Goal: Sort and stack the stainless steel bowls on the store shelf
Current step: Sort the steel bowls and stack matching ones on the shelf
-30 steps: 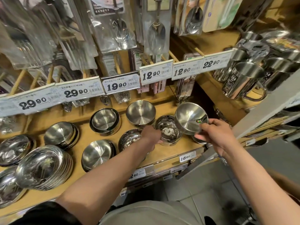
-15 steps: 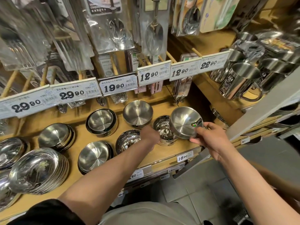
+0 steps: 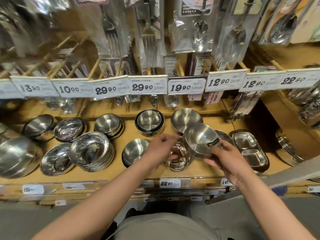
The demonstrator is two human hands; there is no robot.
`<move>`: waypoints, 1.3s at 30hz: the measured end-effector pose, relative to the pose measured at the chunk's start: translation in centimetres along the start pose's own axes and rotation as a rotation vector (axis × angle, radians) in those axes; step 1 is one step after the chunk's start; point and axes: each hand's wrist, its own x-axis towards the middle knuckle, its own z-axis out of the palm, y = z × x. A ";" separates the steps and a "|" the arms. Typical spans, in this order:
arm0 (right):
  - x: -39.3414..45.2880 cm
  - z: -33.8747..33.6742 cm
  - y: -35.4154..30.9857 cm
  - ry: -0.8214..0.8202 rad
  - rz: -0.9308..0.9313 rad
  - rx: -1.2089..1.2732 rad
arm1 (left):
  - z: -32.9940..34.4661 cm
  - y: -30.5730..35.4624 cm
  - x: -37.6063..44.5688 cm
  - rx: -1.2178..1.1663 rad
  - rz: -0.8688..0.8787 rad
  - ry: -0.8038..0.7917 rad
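Fingers (image 3: 213, 150) of my right hand (image 3: 225, 158) pinch the tilted bowl (image 3: 199, 138) by its near rim above the shelf (image 3: 199, 170), while my left hand (image 3: 161, 146), loosely curled and holding nothing, should steady the patterned bowl (image 3: 178, 158) below so it nests level.

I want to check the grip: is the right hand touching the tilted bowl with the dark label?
Touching. The head view shows the right hand gripping the lower rim of the tilted bowl, thumb beside its dark label.
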 end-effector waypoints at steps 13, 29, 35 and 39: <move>0.2 13.6 4.5 -0.450 0.025 -0.374 | -12.5 -3.4 -7.8 -0.197 0.029 0.388; 1.0 18.9 6.3 -0.326 0.006 -0.451 | -17.3 -4.3 -8.0 -0.105 -0.007 0.392; 2.6 17.6 6.3 -0.204 0.042 -0.394 | -15.1 -3.5 -3.3 0.083 0.010 0.372; 3.3 16.5 6.1 -0.176 -0.006 -0.584 | -14.4 -3.5 -1.3 0.183 -0.005 0.339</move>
